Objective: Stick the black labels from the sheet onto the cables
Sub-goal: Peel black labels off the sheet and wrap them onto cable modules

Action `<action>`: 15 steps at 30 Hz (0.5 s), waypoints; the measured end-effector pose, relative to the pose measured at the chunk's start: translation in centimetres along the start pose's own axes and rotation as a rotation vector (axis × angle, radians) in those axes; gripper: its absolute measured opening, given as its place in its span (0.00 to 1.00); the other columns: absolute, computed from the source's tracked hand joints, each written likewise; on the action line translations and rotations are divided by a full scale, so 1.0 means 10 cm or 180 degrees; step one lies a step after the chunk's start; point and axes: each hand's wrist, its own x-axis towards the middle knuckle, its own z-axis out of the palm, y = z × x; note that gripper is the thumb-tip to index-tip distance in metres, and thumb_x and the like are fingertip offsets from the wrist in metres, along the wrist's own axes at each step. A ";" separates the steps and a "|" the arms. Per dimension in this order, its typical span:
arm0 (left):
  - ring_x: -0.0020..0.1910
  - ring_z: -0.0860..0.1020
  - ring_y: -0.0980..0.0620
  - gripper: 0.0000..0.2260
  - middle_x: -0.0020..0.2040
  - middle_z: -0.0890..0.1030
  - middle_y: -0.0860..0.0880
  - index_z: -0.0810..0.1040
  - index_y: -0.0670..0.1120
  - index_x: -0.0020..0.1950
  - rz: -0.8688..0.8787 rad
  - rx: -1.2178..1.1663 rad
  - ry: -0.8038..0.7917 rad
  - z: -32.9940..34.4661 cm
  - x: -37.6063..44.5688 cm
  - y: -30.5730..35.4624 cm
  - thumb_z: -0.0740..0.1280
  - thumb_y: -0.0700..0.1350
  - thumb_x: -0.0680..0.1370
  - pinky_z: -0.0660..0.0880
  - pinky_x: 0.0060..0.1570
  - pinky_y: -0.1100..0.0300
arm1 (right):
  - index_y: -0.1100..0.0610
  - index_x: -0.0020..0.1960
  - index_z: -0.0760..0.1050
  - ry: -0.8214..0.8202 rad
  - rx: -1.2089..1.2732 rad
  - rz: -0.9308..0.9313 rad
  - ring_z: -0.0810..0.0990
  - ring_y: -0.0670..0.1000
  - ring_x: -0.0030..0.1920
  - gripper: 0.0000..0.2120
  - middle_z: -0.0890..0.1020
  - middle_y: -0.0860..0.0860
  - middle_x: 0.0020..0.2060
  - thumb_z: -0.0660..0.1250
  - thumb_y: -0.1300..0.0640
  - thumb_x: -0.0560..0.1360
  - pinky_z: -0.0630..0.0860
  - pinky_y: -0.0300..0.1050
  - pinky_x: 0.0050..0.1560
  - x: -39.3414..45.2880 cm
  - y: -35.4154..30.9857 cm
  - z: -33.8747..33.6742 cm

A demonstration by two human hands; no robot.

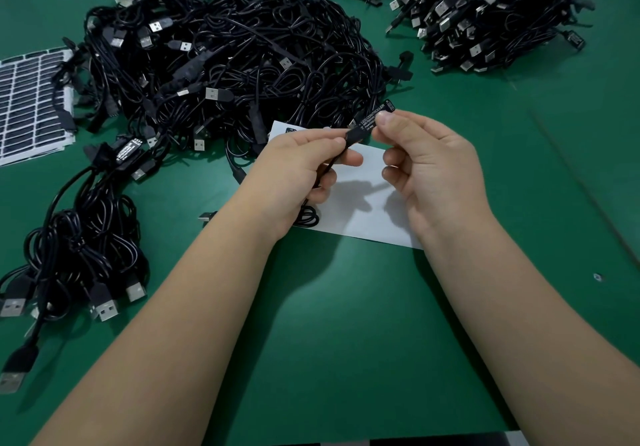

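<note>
At centre frame, the left hand (304, 161) pinched the cable (349, 141) while the right hand (433, 158) pinched the black label (375, 116), its long axis running up-right from both hands' fingertips.

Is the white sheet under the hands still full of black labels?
No, the white sheet under the left hand and right hand is almost bare, with only one black label visible near its far corner.
</note>
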 end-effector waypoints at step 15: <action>0.28 0.73 0.56 0.06 0.41 0.85 0.47 0.79 0.44 0.53 -0.0079 -0.0204 -0.0075 0.04 -0.02 0.00 0.64 0.37 0.79 0.68 0.26 0.66 | 0.53 0.33 0.82 0.0266 0.0085 0.0016 0.73 0.44 0.25 0.08 0.80 0.47 0.28 0.75 0.61 0.70 0.73 0.37 0.29 0.00 0.10 0.05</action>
